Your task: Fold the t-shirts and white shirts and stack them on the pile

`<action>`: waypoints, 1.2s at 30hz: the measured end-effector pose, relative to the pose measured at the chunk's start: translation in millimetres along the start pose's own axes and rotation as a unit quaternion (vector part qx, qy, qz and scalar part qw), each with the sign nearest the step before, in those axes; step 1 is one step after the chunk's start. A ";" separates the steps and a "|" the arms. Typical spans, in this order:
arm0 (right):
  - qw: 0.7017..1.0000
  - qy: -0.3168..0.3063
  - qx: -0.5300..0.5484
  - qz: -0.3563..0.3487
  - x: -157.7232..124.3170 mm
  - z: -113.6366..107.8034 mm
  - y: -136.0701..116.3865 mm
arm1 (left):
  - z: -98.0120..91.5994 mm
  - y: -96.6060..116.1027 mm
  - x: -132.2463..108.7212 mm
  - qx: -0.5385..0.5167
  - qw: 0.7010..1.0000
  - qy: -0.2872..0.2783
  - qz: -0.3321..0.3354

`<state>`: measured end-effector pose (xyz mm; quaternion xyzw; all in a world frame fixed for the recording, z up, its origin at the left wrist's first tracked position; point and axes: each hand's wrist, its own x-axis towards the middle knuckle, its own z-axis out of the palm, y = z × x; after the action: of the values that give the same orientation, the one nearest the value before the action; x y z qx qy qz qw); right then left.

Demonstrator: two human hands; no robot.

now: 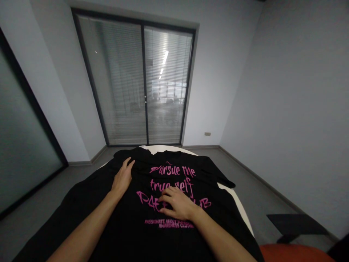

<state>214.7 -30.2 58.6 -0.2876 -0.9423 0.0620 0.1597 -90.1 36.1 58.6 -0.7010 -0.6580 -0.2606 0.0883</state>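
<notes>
A black T-shirt (169,240) with pink lettering lies spread over a round white table, its collar at the far side and one short sleeve reaching out to the right. My left hand (123,177) rests on the black cloth left of the lettering, fingers apart and pointing away from me. Over the printed words in the middle, my right hand (177,202) lies with its fingers spread toward the left, covering some letters. Neither hand shows cloth gripped in it. More black fabric hangs over the left side; whether it belongs to the same shirt is unclear.
The pale rim of the table (241,207) shows at the right and far side. An orange chair seat (294,253) and a dark armrest (296,223) stand at the lower right. Glass panels with blinds (120,83) face me beyond grey floor.
</notes>
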 end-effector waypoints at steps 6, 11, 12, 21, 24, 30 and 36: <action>0.999 0.003 -0.038 0.034 6.4 3.2 17.3 | -9.7 13.5 11.8 -0.007 0.998 0.061 0.005; 0.996 0.008 -0.070 0.048 11.1 3.2 23.3 | -5.3 32.7 -2.3 0.058 0.998 0.035 0.010; 0.995 0.014 -0.082 0.047 11.9 1.7 21.3 | -1.9 35.0 -7.6 0.061 0.998 0.022 0.022; 0.983 -0.068 0.074 -0.154 16.8 3.9 -44.4 | 34.2 14.3 -22.9 0.055 0.992 -0.057 0.102; 0.974 -0.091 0.100 -0.184 15.1 15.4 -52.0 | 34.9 6.0 -15.4 0.064 0.987 -0.071 0.131; 0.980 -0.073 0.177 -0.053 11.7 13.0 -25.2 | 44.3 -9.7 -11.5 0.003 0.987 -0.062 0.150; 0.964 -0.011 0.265 -0.035 8.5 6.9 -19.9 | 46.9 -15.6 -22.5 -0.064 0.983 -0.006 0.173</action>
<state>195.3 -42.0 58.5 -0.2009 -0.9036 0.3068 0.2214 -93.5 40.1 4.6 -0.8097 -0.5097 -0.2787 0.0830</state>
